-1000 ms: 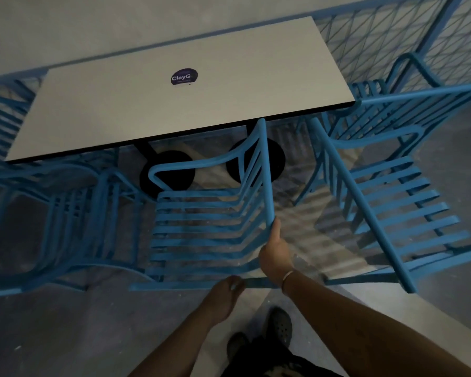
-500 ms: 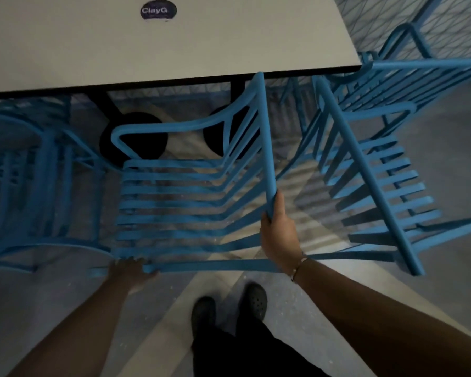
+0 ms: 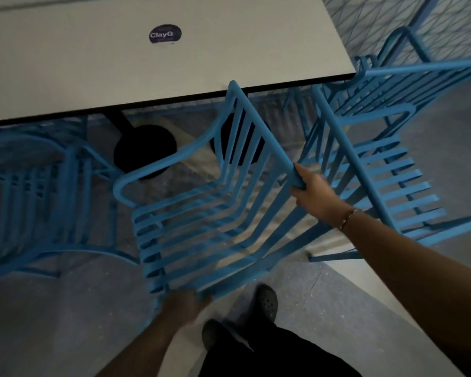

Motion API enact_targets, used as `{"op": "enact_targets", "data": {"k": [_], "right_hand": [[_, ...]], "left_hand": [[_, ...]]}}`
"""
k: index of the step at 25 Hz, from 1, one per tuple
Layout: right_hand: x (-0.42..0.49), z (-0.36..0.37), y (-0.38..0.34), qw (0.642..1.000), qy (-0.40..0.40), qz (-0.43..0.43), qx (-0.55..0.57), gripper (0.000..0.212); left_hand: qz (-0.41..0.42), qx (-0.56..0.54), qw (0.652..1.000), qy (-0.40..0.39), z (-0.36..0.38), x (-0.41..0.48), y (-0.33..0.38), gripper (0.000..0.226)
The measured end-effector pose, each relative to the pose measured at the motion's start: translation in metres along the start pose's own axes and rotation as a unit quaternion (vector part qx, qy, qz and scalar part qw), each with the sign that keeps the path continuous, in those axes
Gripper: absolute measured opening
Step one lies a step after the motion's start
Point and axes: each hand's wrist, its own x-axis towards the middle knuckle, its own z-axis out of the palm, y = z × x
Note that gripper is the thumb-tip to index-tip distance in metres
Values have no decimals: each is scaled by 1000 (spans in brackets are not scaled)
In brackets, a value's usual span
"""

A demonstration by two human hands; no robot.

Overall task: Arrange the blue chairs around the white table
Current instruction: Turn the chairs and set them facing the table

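Head view: the right hand (image 3: 314,195) grips a rail of the middle blue chair (image 3: 201,229). The blurred left hand (image 3: 184,304) seems curled round its near edge. Ahead of both hands, the chair's far end stands at the white table's (image 3: 93,72) near edge.

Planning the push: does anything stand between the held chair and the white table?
Nothing stands between the middle chair and the white table; black bases sit beneath it; the left chair and right chair flank the gap.
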Motion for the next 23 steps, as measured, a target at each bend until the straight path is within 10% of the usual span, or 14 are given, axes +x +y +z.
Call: {"op": "enact_targets", "data": {"k": [13,23], "right_hand": [[121,-23,-57,950,-38,-73,-303,59],[143,-14,-13,943,-4,-27,-333,63]], "left_hand": [[17,-262,955,-135,34,-12,142,61],[99,-373,888,-252,15,27,145,22]]}}
